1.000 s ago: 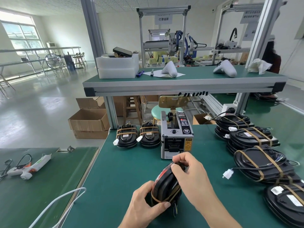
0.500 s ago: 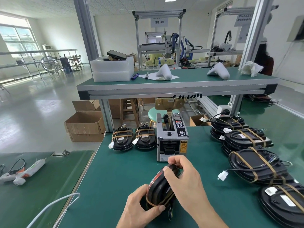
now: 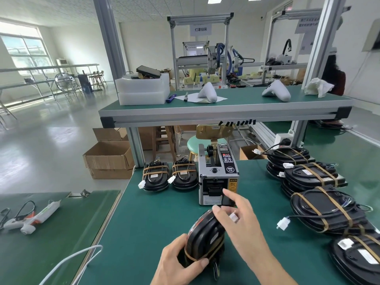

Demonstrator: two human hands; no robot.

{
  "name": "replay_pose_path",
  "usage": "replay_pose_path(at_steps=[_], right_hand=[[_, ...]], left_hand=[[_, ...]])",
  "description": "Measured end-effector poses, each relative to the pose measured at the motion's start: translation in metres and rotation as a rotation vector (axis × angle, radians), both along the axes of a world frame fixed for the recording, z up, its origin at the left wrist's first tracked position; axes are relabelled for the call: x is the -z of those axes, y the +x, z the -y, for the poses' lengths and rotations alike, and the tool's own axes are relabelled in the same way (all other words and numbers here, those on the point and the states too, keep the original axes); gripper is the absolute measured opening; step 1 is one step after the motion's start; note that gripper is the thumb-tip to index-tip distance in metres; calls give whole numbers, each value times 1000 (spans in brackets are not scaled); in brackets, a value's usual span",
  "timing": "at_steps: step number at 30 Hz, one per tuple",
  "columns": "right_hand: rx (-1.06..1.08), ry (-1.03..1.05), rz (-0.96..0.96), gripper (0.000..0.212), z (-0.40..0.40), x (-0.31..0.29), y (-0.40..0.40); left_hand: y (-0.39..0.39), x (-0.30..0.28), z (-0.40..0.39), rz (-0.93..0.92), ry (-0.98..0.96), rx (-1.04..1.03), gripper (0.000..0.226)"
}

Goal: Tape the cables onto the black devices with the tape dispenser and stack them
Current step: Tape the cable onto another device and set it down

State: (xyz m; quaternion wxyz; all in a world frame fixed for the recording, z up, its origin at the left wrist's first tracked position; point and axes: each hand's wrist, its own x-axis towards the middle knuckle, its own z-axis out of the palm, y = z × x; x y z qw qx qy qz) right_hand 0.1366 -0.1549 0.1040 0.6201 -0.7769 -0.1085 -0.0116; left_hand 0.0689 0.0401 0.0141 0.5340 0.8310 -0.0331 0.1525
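Fingers of the right hand (image 3: 241, 219) were spread and reaching toward the outlet of the tape dispenser (image 3: 218, 177), with the index fingertip just in front of its slot, probably to pull off one more strip; I could not tell if any tape was already between them. A small white connector (image 3: 233, 217) showed between these fingers, at the end of the cable, but whether it was pinched or only lay against them was not clear. The left hand (image 3: 181, 262) gripped the black device (image 3: 205, 237) from below and from the side, its thumb pressed on a brown tape band near the bottom. This device stood on its edge on the green table (image 3: 156, 223), directly in front of the dispenser and near to it, I think so that the next strip could be brought over it with a short movement and so that both faces could be reached. Left of the dispenser, two taped devices (image 3: 169, 177) lay flat side by side, each crossed by brown bands with a white plug hanging out. Right of the dispenser, well apart from it, larger black devices (image 3: 320, 204) already bound with tape were piled in overlapping stacks, which suggested that finished pieces were put there. My judgement was that taping of the held device was partly done and stacking not yet started for it.
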Motion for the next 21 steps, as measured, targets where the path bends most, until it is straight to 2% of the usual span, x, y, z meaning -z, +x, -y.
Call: replay_pose_path(at_steps=[3, 6, 12, 16, 21], right_hand=[[-126, 113, -181, 58, 4, 12, 6], [-211, 154, -183, 71, 3, 25, 10], [-367, 284, -229, 58, 10, 46, 18], [-383, 255, -229, 62, 0, 47, 22], [-357, 166, -115, 56, -13, 35, 17]], left_hand=[[0, 2, 0, -1, 3, 9, 46], [1, 3, 0, -3, -7, -5, 47], [0, 7, -2, -22, -49, 5, 47], [1, 7, -2, -29, -75, 4, 50], [1, 5, 0, -19, -128, 20, 45]])
